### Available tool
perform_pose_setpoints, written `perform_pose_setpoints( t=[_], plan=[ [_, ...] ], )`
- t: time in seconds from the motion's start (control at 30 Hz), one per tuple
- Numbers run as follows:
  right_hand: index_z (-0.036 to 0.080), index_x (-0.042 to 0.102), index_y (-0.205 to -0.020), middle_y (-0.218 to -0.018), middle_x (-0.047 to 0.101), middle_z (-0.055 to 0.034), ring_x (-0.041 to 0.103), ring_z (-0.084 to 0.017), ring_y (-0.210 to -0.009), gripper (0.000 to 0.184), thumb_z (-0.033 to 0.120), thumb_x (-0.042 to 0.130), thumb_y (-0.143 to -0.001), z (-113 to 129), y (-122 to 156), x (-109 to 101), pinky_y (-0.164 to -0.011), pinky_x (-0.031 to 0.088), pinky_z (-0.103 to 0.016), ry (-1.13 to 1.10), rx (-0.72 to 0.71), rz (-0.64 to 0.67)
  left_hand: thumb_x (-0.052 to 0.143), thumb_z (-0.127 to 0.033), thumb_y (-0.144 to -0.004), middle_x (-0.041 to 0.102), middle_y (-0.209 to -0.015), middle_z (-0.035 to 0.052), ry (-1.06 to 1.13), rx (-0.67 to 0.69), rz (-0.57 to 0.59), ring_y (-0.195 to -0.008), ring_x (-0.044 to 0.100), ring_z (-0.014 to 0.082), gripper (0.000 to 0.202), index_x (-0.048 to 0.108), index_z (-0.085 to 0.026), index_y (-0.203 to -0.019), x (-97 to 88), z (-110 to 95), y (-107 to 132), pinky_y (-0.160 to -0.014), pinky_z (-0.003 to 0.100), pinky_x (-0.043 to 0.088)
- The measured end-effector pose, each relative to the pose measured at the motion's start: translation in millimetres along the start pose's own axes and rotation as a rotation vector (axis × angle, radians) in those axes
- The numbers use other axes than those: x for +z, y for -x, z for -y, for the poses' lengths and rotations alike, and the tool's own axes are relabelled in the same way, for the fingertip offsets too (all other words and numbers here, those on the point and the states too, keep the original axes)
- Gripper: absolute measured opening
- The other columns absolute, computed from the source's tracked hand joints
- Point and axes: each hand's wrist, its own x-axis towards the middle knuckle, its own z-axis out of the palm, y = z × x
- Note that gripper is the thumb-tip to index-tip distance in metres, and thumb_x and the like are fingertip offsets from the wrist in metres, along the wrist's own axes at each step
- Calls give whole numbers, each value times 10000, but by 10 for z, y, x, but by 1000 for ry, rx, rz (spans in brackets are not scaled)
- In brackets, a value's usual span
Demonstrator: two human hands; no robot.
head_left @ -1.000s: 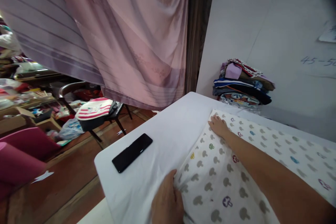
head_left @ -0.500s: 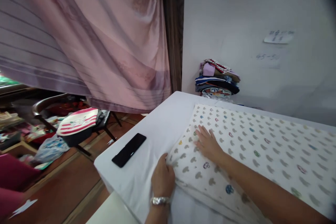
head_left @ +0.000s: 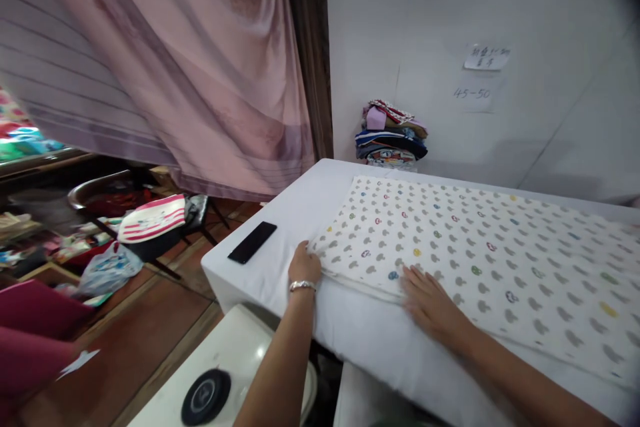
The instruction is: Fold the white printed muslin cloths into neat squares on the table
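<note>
A folded white cloth (head_left: pixel 450 240) with small grey and coloured mushroom-like prints lies spread over the white-covered table (head_left: pixel 295 207). My left hand (head_left: pixel 305 265), with a silver band on its wrist, is closed at the cloth's near left corner, its fingertips partly hidden. My right hand (head_left: pixel 431 300) rests palm down with fingers stretched out, on the cloth's near edge, slightly blurred. Layers show along that edge between the two hands. To the left of my left hand lies a black phone (head_left: pixel 253 242).
Folded clothes (head_left: pixel 391 137) are stacked beyond the table's far edge by the wall. A pink curtain (head_left: pixel 240 80) hangs at the left. Below stand a chair (head_left: pixel 150 227) with a striped item and a white surface with a black round part (head_left: pixel 206 397).
My right hand has moved from the cloth's left part toward me, to its near edge. My left hand stays at the corner. The view has shifted, showing more of the near side.
</note>
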Motion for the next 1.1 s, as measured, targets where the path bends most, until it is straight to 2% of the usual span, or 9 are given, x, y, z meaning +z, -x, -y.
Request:
perform_pose_setpoints(
  t=[0.13, 0.27, 0.3, 0.37, 0.47, 0.57, 0.8, 0.97, 1.1],
  plan=[
    [231, 434, -1318, -1387, 381, -51, 301, -235, -1293, 463, 417, 336, -905, -201, 458, -75, -1050, 279, -472, -55, -45, -20, 429, -108, -756, 531, -1215, 91, -15, 85, -31, -1064, 536, 211, 470, 458, -176, -1220, -5, 13, 38, -840, 307, 447],
    [212, 560, -1199, -1280, 513, -65, 439, -235, -1196, 396, 378, 353, -904, -243, 581, -116, -999, 370, -440, -58, -35, -130, 464, -137, -763, 495, -1226, 102, -96, 174, -82, -1064, 508, 246, 443, 491, -182, -1203, -86, 4, 126, -820, 345, 448],
    [214, 586, -1159, -1242, 545, -65, 471, -233, -1160, 378, 368, 352, -905, -219, 554, -118, -980, 389, -434, -55, -42, -154, 472, -156, -776, 505, -1208, 98, -119, 239, -98, -1064, 497, 250, 401, 521, -187, -1173, -106, -10, 168, -835, 354, 439],
    [223, 618, -1090, -1160, 595, -61, 521, -225, -1080, 350, 347, 345, -908, -145, 453, -122, -930, 425, -420, -50, -54, -186, 487, -193, -804, 555, -1125, 77, -158, 455, -67, -1031, 496, 234, 293, 590, -205, -1078, -128, -55, 275, -860, 356, 419],
    [220, 630, -1017, -1064, 621, -63, 549, -211, -985, 322, 314, 343, -907, -18, 250, -145, -854, 456, -385, -29, -65, -189, 519, -215, -815, 607, -1013, 37, -205, 845, 138, -959, 510, 193, 184, 644, -232, -950, -107, -141, 433, -842, 333, 409],
    [208, 638, -942, -937, 620, -65, 553, -201, -884, 290, 282, 361, -897, 50, 78, -174, -764, 465, -348, 37, -71, -133, 523, -225, -828, 618, -977, 30, -278, 1047, 251, -932, 513, 177, 150, 646, -222, -913, -65, -204, 496, -819, 325, 398],
    [198, 628, -911, -916, 601, -69, 534, -192, -883, 323, 216, 306, -908, 5, -30, -140, -727, 444, -303, 151, -102, -85, 386, -192, -901, 594, -914, 57, -496, 1176, 228, -835, 514, 158, 212, 597, -165, -886, 0, -215, 400, -742, 306, 381],
    [236, 608, -898, -970, 599, -45, 539, -175, -908, 311, 258, 298, -914, -5, 41, -88, -719, 452, -284, 86, -107, -118, 324, -178, -917, 565, -856, 66, -506, 1212, 160, -787, 492, 164, 230, 545, -141, -866, -63, -149, 470, -737, 313, 375],
    [225, 587, -1001, -1028, 587, -58, 531, -181, -933, 280, 320, 340, -907, 18, 52, -69, -766, 455, -309, 35, -150, -153, 337, -196, -915, 564, -863, 55, -485, 1238, 205, -793, 491, 158, 215, 538, -153, -855, -124, -63, 559, -734, 300, 382]
  ],
)
